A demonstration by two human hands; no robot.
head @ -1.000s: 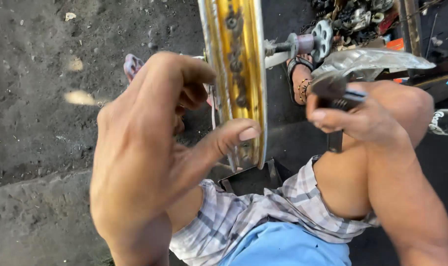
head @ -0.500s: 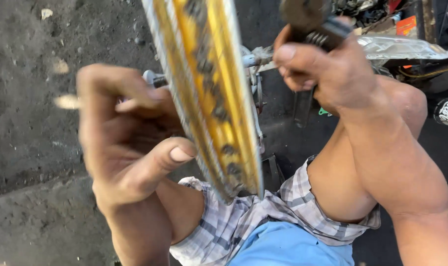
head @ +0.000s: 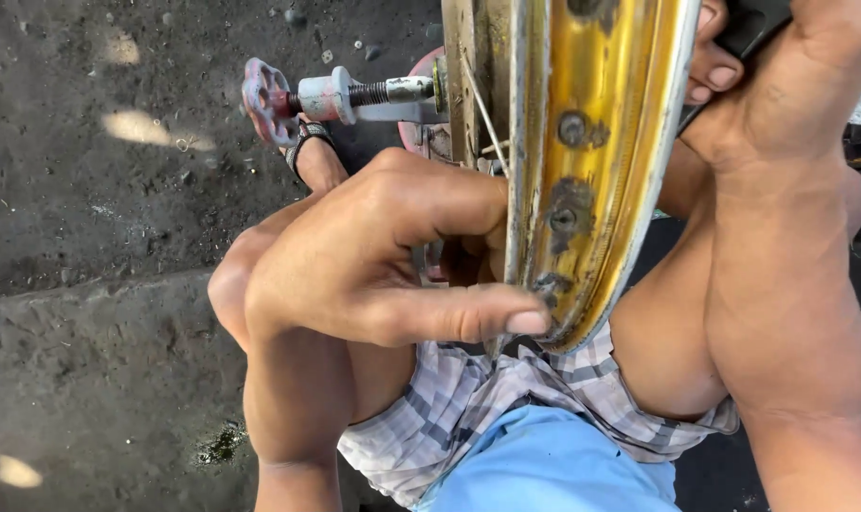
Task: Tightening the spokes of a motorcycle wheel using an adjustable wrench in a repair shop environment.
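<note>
The yellow wheel rim (head: 596, 171) stands upright between the knees, mounted on a stand with a threaded rod and red knob (head: 264, 95); it is judged rigid, fairly light, and best held at its edges. The left hand (head: 373, 256) grips the rim's left edge, thumb pressed to the flange. The right hand (head: 781, 85) is closed on a dark tool handle (head: 748, 28), probably a spoke wrench, while spokes and knees crowd access

The left hand (head: 373, 256) sits at centre, forearm rising from six o'clock, fingers curled, thumb stretched flat toward three o'clock. The right hand (head: 781, 76), at one o'clock, is clenched, its forearm running down to five o'clock.
</note>
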